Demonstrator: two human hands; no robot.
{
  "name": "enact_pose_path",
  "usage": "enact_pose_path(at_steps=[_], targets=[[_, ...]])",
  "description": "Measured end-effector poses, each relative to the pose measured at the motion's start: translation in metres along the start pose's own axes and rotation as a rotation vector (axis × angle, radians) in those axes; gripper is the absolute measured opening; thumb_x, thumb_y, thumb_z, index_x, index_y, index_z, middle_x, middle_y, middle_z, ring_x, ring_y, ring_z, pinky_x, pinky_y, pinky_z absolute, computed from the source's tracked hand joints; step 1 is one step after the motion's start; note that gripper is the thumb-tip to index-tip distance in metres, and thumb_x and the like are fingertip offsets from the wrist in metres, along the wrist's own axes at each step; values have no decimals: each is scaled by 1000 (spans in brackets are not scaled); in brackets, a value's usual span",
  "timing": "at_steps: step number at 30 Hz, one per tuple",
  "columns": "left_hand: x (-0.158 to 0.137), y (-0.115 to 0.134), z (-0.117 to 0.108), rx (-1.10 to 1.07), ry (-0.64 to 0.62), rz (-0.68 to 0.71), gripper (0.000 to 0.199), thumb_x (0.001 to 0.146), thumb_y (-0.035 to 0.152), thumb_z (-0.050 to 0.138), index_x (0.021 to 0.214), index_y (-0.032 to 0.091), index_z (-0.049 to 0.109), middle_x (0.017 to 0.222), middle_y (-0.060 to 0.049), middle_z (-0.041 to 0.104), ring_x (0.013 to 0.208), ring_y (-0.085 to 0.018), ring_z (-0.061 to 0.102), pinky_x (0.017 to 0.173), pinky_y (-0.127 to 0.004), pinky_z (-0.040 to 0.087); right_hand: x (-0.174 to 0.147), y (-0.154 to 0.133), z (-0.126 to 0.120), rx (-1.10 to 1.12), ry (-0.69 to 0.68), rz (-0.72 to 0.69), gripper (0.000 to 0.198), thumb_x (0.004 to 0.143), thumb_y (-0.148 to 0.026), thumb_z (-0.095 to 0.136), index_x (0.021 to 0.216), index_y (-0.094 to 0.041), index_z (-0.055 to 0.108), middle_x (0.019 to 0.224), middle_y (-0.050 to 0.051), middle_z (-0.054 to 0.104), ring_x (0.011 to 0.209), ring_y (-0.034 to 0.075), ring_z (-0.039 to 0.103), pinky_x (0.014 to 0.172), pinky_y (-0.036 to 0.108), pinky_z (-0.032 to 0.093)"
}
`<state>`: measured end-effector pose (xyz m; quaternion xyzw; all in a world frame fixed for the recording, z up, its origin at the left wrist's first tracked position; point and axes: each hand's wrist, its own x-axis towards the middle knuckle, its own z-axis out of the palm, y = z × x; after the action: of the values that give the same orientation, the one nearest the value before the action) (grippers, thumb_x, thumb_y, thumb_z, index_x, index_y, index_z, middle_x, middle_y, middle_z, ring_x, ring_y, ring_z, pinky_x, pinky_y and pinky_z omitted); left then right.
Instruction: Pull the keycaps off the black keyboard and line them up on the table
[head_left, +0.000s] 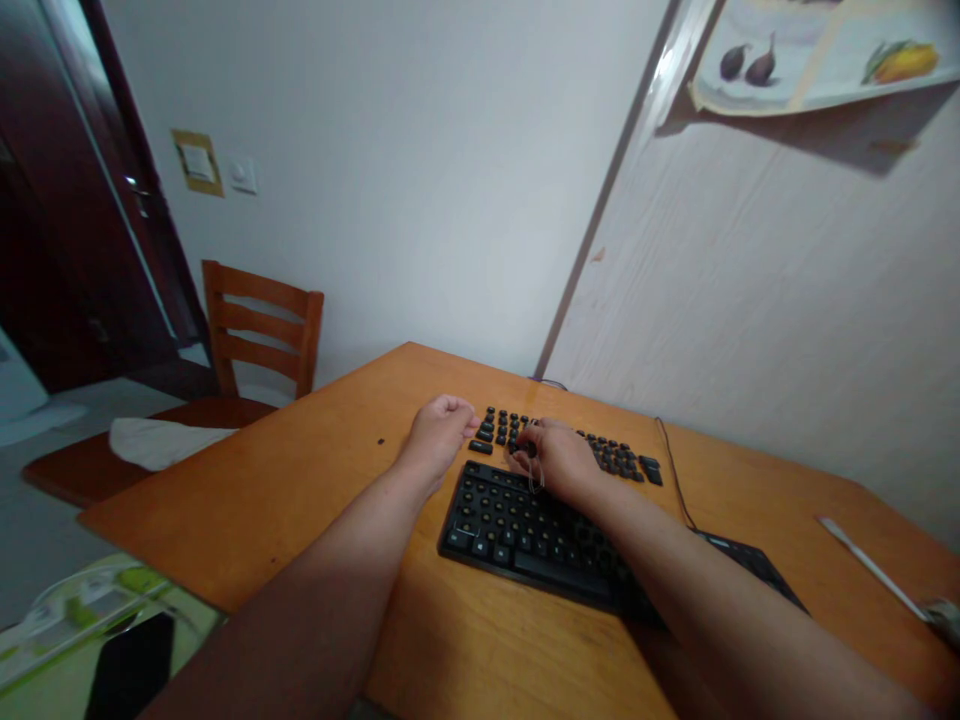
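On our wooden bench (330, 470) we see a black keyboard (517, 530), loose keycaps (619, 462) (in rows behind it) and a white stick (870, 565).

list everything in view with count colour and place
table: 1, orange-brown, centre
keyboard: 1, black, on table
loose keycaps: many, black, behind keyboard
small piece: 1, black, table's left
thin wire: 1, pale, in right hand
cable: at least 1, dark, behind keyboard
rod: 1, white, table's right
chair: 1, brown, left
cloth: 1, white, on chair
wall plates: 2, white, on wall
door: 1, dark red, far left
poster: 1, white, upper right
flat object: 1, black, bottom left
patterned cover: 1, green-white, bottom left
left hand: 1, bare, beside keycaps
right hand: 1, bare, above keyboard
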<state>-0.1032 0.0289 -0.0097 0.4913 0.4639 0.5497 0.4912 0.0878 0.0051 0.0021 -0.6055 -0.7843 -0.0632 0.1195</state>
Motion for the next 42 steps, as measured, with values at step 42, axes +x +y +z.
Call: enact_pose_path(at_steps=[42], targets=[[4,-8,3,47,-57,50,11,78,27,58,82,17,59,78,-5,69,60,-10,55,58,-22,43,-2,9,-17,427,60,-29,36,94,-43,46,99,-20,73,96,7,72,87,22,64,76,31,45]])
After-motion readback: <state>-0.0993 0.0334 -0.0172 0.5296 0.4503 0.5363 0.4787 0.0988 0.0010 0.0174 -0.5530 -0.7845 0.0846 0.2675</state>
